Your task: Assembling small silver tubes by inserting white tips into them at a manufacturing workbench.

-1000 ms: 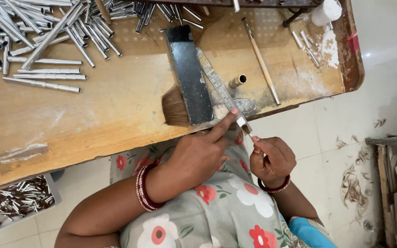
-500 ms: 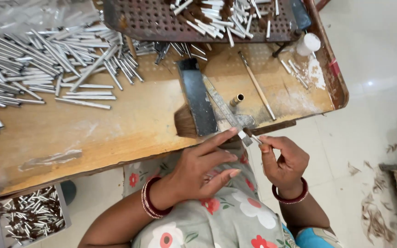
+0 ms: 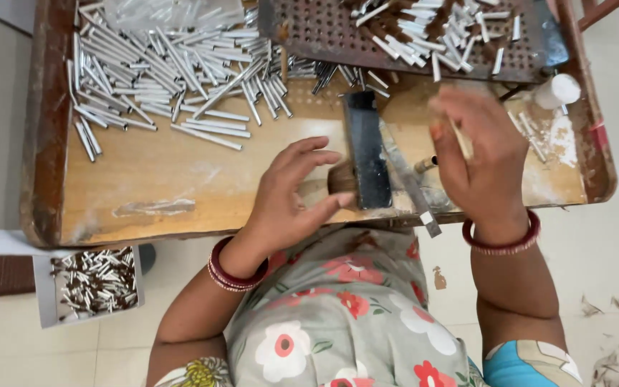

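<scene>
My left hand [image 3: 288,197] hovers over the wooden tray table [image 3: 166,179] with fingers spread, holding nothing, just left of a dark upright block [image 3: 365,150] and a brown brush head [image 3: 339,183]. My right hand [image 3: 478,161] is raised above the table to the right of the block and pinches a thin wooden stick [image 3: 458,136]; it is blurred by motion. A flat metal blade [image 3: 410,185] runs slantwise from the block toward the table's front edge.
A big pile of silver metal tubes [image 3: 159,68] covers the table's back left. A perforated rack [image 3: 410,32] with several tubes lies at the back. A white bottle [image 3: 557,91] stands at the right rim. A grey box of small pieces [image 3: 94,283] sits on the floor.
Both hands rose from my lap to above the table. My left hand let go and spread its fingers. My right hand moved up and right with the stick.
</scene>
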